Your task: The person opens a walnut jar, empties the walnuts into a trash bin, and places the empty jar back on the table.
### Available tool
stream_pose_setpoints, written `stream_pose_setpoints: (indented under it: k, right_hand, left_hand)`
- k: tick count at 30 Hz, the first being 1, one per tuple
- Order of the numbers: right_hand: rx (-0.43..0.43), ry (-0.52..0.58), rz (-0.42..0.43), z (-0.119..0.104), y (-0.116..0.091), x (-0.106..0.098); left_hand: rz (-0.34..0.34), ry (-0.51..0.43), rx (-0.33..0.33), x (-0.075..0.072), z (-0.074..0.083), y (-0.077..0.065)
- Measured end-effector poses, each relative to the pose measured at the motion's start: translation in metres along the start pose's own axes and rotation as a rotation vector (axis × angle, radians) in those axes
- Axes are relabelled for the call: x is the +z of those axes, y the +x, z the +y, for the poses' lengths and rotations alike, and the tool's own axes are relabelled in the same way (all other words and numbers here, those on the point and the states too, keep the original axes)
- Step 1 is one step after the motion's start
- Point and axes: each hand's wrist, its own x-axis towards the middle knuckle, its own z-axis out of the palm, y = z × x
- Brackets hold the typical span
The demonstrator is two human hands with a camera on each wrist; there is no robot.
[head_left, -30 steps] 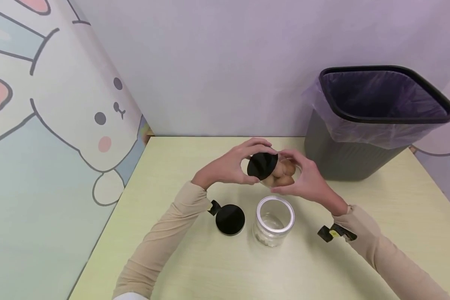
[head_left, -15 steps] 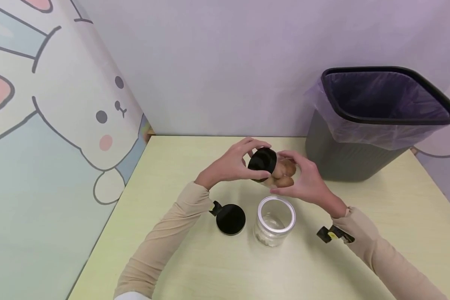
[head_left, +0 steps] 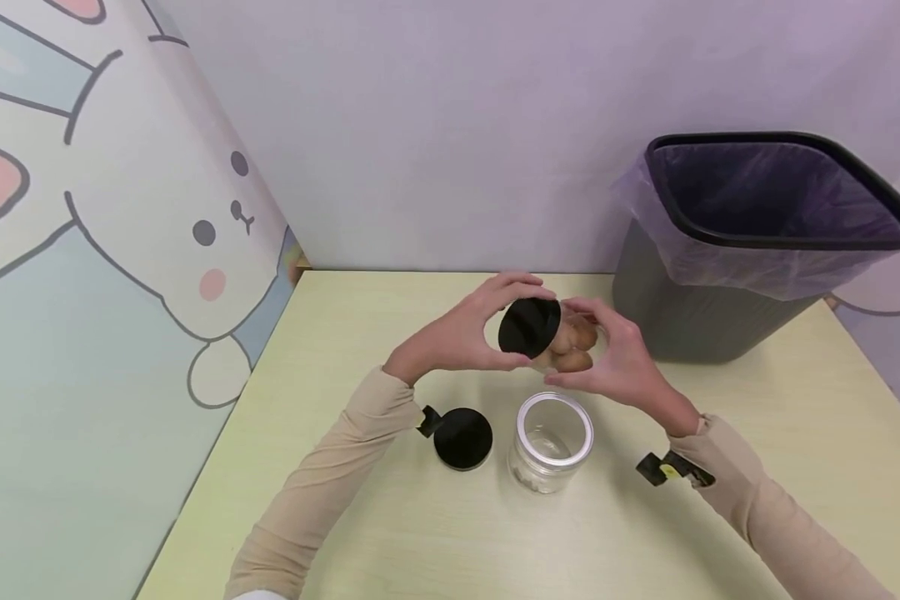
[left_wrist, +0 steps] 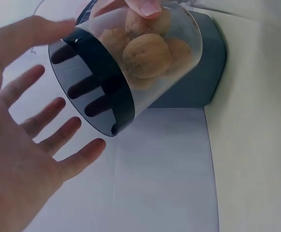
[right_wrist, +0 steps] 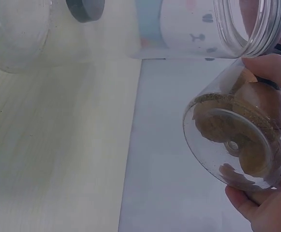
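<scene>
Across the far side, a plain lilac wall (head_left: 457, 150). To the left, a painted wall (head_left: 142, 242) with a large cartoon rabbit. Below, a pale wood-grained counter (head_left: 397, 525). At its far right, a tall grey bin (head_left: 667, 321) with a black rim and a thin purplish liner (head_left: 720, 265) folded over the edge. Reaching in from the near side, two beige sleeves (head_left: 322, 483), with a small black device (head_left: 692, 469) at each wrist.

Above the far middle of the counter, the left hand (head_left: 468, 337) and right hand (head_left: 618, 358) at either end of a tilted clear jar (right_wrist: 237, 137), black lid (left_wrist: 92, 82) towards the left. Right fingers wrapped round the jar's body, gripping it, with the thumb on the near side. Left fingers seemingly round the lid in the head view; in the left wrist view, relaxed and spread, with a plain gap between four fingertips and lid. Left thumb right at the lid's edge, contact impossible to tell.

Nearer, upright on the counter, an unlidded jar (head_left: 543, 477) with a silvery rim; in the right wrist view alone, its threaded neck up close. Just left of it, a loose lid (head_left: 463, 439), black and flat.

Inside the tilted jar, several walnuts (left_wrist: 146, 55): ridged shells in the left wrist view, mere brown lumps from the head. Smallest, dark specks (right_wrist: 213, 98) round the jar's base, clearest from the right wrist.
</scene>
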Motion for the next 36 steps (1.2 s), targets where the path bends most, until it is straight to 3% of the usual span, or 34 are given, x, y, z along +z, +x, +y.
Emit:
stream_pose_setpoints:
  k: [5, 15, 18, 25, 28, 31, 36]
  right_hand:
    - [0.013, 0.017, 0.003, -0.0004, 0.0008, -0.0003]
    - [0.035, 0.005, -0.012, -0.0045, -0.0007, 0.0007]
    - [0.026, 0.001, -0.015, -0.005, -0.0017, 0.0005]
    - [0.003, -0.003, -0.002, -0.0057, -0.0011, 0.0005]
    - [0.004, -0.006, 0.003, -0.0064, -0.0007, 0.0007]
    - [0.002, -0.006, 0.003, -0.0071, -0.0012, 0.0011]
    - [-0.008, -0.003, 0.004, -0.0063, -0.0018, 0.0015]
  left_hand:
    - [-0.037, 0.012, 0.068, -0.0006, 0.0032, -0.0012]
    - [-0.038, -0.003, 0.088, 0.0009, -0.0001, 0.0]
    - [-0.017, 0.001, 0.049, 0.0015, -0.0003, -0.0005]
    - [0.105, -0.035, -0.172, 0.005, 0.0011, 0.0007]
    - [0.133, -0.011, -0.219, 0.0063, 0.0017, 0.001]
    - [0.132, 0.027, -0.225, 0.0065, 0.0026, -0.0005]
    - [0.12, -0.012, -0.147, 0.0039, 0.0031, -0.0035]
